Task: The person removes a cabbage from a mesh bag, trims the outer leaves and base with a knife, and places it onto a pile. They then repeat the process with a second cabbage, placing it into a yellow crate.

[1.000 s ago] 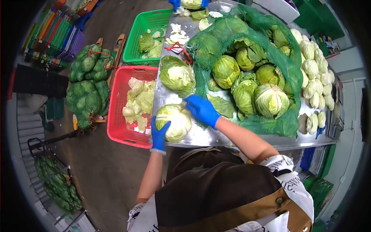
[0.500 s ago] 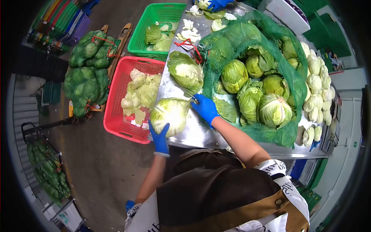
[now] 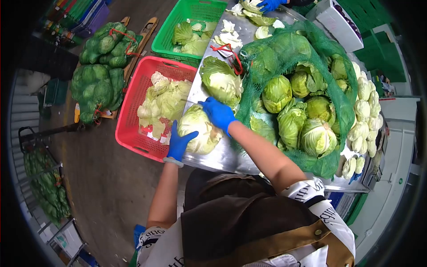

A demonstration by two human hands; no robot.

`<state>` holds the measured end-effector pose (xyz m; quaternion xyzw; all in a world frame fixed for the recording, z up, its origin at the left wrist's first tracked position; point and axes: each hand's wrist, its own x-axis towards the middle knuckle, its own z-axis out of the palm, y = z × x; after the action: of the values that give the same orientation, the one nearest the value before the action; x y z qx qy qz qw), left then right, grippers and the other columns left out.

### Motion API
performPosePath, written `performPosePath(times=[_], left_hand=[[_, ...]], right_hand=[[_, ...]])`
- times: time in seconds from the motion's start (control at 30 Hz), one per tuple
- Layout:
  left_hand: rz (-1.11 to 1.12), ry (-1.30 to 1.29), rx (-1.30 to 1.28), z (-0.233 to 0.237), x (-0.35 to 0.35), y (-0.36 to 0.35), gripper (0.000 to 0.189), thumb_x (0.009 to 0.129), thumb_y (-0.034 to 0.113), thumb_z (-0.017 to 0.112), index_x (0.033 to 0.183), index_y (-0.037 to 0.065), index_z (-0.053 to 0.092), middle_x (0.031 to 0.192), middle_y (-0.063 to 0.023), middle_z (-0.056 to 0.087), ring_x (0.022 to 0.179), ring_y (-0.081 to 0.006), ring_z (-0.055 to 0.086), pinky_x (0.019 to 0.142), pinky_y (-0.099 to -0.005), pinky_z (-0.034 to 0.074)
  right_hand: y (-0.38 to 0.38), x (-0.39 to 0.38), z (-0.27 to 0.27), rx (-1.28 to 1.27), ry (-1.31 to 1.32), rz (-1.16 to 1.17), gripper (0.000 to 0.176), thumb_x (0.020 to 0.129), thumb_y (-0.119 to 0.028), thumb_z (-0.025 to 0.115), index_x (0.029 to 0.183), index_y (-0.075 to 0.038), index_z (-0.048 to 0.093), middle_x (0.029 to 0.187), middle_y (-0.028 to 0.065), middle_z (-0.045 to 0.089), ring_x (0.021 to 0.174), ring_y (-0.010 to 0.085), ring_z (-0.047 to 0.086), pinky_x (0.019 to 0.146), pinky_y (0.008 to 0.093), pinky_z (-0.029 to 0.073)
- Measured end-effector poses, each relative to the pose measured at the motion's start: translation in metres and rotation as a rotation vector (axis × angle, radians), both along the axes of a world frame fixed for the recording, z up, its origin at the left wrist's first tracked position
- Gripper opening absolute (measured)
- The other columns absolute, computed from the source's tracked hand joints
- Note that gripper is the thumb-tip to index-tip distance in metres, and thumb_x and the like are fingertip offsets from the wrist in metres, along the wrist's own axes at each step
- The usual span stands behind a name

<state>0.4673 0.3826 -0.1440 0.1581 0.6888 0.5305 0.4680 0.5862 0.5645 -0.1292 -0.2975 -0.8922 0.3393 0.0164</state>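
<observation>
A pale green cabbage [image 3: 202,133] rests at the near left edge of the metal table [image 3: 242,162]. My left hand [image 3: 180,141] grips its left side, thumb across the front. At its upper right, my right hand [image 3: 218,115] is closed, with its fingertips against the leaves. The small knife seen in that hand half a second ago is hidden now. Just beyond lies another cabbage [image 3: 222,82] with loose outer leaves. To the right, an opened green net bag [image 3: 344,100] holds several whole cabbages [image 3: 276,93].
A red crate [image 3: 129,113] and a green crate [image 3: 162,33], both with leaves in them, stand left of the table. Trimmed cabbages [image 3: 367,115] are piled at right. Netted cabbages [image 3: 95,84] sit on a pallet. Another person's gloved hand [image 3: 270,4] is at the far end.
My right hand has moved left onto the top of the held cabbage. The cabbage has been turned a little, and my left thumb now lies across its front. The view has shifted slightly.
</observation>
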Motion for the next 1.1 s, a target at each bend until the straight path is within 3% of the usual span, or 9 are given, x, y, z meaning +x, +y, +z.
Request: performPosePath(times=[0.17,0.3,0.4,0.5,0.6,0.63,0.67,0.87,1.1], left_hand=[[-0.112,0.245,0.099,0.025,0.016,-0.012,0.109,0.063,0.018,0.087,0.147,-0.001,0.019,0.145,-0.0209,0.033,0.131,-0.0279,0.037,0.107,-0.0384,0.035],[-0.234,0.468,0.183,0.024,0.023,-0.034,0.100,0.066,0.019,0.085,0.144,-0.002,0.027,0.143,-0.0205,0.038,0.130,-0.0270,0.039,0.108,-0.0380,0.034],[0.028,0.255,0.048,-0.006,0.029,-0.042,0.098,0.067,0.018,0.085,0.143,-0.005,0.027,0.141,-0.0198,0.040,0.127,-0.0264,0.041,0.106,-0.0371,0.036],[0.166,0.032,0.030,-0.002,0.030,-0.031,0.094,0.069,0.015,0.083,0.142,-0.006,0.026,0.137,-0.0168,0.042,0.123,-0.0240,0.044,0.102,-0.0338,0.040],[0.209,-0.129,0.043,-0.004,0.025,-0.032,0.094,0.071,0.011,0.082,0.143,-0.005,0.024,0.137,-0.0158,0.041,0.122,-0.0233,0.046,0.099,-0.0333,0.043],[0.215,-0.209,0.060,-0.013,0.023,-0.035,0.095,0.071,0.010,0.081,0.143,-0.004,0.022,0.136,-0.0159,0.041,0.122,-0.0236,0.046,0.098,-0.0341,0.044],[0.215,-0.289,0.077,-0.023,0.021,-0.036,0.096,0.071,0.009,0.081,0.144,-0.004,0.021,0.136,-0.0159,0.041,0.121,-0.0240,0.046,0.097,-0.0349,0.045],[0.250,-0.365,0.014,0.020,0.041,-0.018,0.104,0.069,0.002,0.080,0.147,0.002,0.012,0.135,-0.0174,0.040,0.120,-0.0270,0.047,0.092,-0.0385,0.050],[0.282,-0.321,0.049,0.010,0.042,-0.014,0.103,0.069,0.002,0.080,0.147,0.001,0.012,0.137,-0.0186,0.037,0.121,-0.0266,0.046,0.093,-0.0380,0.049]], right_hand=[[0.022,0.009,-0.035,0.087,-0.074,0.062,0.029,0.092,-0.027,0.051,0.116,-0.017,0.062,0.106,0.0141,0.062,0.093,0.0341,0.062,0.079,0.0459,0.050],[0.028,0.028,-0.032,0.003,-0.144,-0.220,0.032,0.088,-0.031,0.057,0.112,-0.011,0.063,0.106,0.0143,0.065,0.094,0.0342,0.063,0.082,0.0437,0.050],[-0.019,0.041,0.053,-0.200,0.089,-0.327,0.041,0.081,-0.034,0.068,0.113,-0.009,0.061,0.107,0.0149,0.064,0.096,0.0326,0.063,0.084,0.0408,0.050],[-0.061,0.066,0.043,-0.215,0.175,-0.213,0.048,0.077,-0.029,0.072,0.118,-0.009,0.058,0.107,0.0160,0.063,0.096,0.0317,0.063,0.084,0.0375,0.050],[-0.051,0.103,-0.003,-0.052,0.183,-0.342,0.041,0.078,-0.022,0.068,0.116,-0.009,0.059,0.105,0.0151,0.062,0.095,0.0317,0.062,0.082,0.0371,0.050],[-0.042,0.110,-0.004,-0.262,0.102,-0.444,0.036,0.078,-0.015,0.064,0.113,-0.010,0.061,0.107,0.0142,0.061,0.095,0.0320,0.061,0.081,0.0369,0.050],[-0.038,0.118,-0.004,-0.184,0.006,-0.529,0.036,0.076,-0.013,0.063,0.112,-0.010,0.062,0.109,0.0133,0.061,0.096,0.0325,0.060,0.082,0.0370,0.050],[-0.049,0.104,0.067,0.222,0.229,-0.131,0.033,0.082,-0.015,0.062,0.114,-0.013,0.062,0.104,0.0117,0.061,0.094,0.0305,0.059,0.076,0.0400,0.051],[-0.073,0.092,0.043,0.163,0.000,-0.097,0.035,0.089,-0.019,0.053,0.124,-0.018,0.060,0.087,0.0098,0.060,0.075,0.0278,0.060,0.061,0.0408,0.051]])
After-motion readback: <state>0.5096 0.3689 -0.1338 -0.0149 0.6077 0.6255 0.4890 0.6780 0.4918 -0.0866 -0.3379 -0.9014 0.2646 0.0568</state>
